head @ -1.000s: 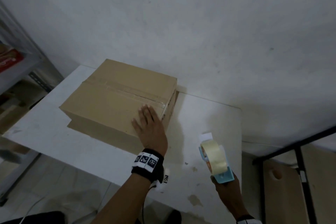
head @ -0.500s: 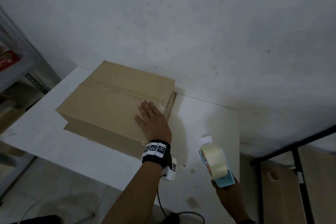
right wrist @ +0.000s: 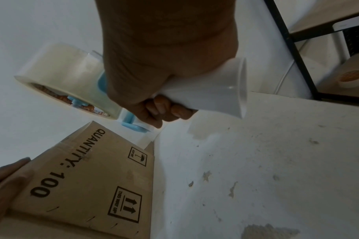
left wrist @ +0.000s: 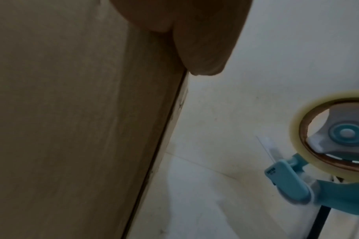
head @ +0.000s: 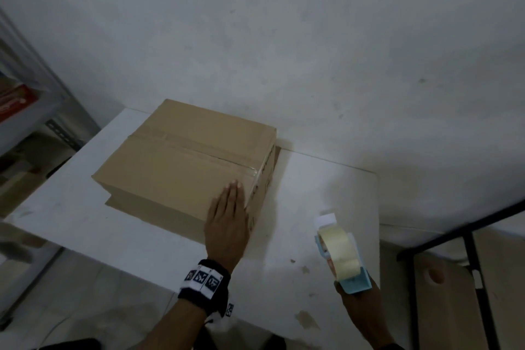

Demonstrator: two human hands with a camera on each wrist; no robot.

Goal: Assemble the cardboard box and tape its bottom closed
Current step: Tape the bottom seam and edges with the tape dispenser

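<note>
A brown cardboard box (head: 181,165) stands on the white table (head: 321,207) with a strip of clear tape (head: 199,148) along its top seam. My left hand (head: 227,221) lies flat with straight fingers on the box's near right corner, seen from below at the box edge (left wrist: 174,97) in the left wrist view. To the right, above the table, my right hand (head: 358,301) grips the white handle (right wrist: 215,90) of a blue tape dispenser (head: 341,256) carrying a roll of clear tape (right wrist: 64,77). The box side (right wrist: 88,186) reads "QUANTITY: 100".
A white wall (head: 284,37) rises right behind the table. A grey metal shelf (head: 31,111) with goods stands at the left. A black-framed rack (head: 468,250) with wooden boards stands at the right; a tape roll (right wrist: 350,77) lies on it.
My left hand has slid back along the box top toward the near right corner. The right hand with the dispenser has stayed about where it was.
</note>
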